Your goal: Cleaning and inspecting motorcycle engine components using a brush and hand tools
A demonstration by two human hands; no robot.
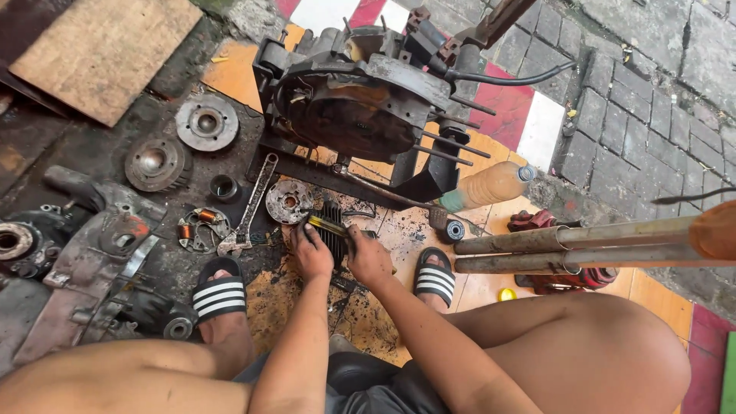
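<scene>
Head view looks down on a person squatting on a grimy, oil-stained orange tiled floor (475,291). Both hands are close together over a dark finned metal engine part (332,230) lying on the floor between the feet. The left hand (310,251) is closed on a yellow-handled brush (326,225) laid across the fins, and the right hand (368,257) rests on the part's right side, fingers curled on it. Just beyond stands a rusty stripped engine block (360,103) with long studs sticking out to the right. A steel adjustable wrench (249,207) lies left of the hands, beside a round coil plate with copper windings (201,228). A clear plastic bottle with a blue cap (494,184) lies on its side to the right, above two rusty metal pipes (567,245).
</scene>
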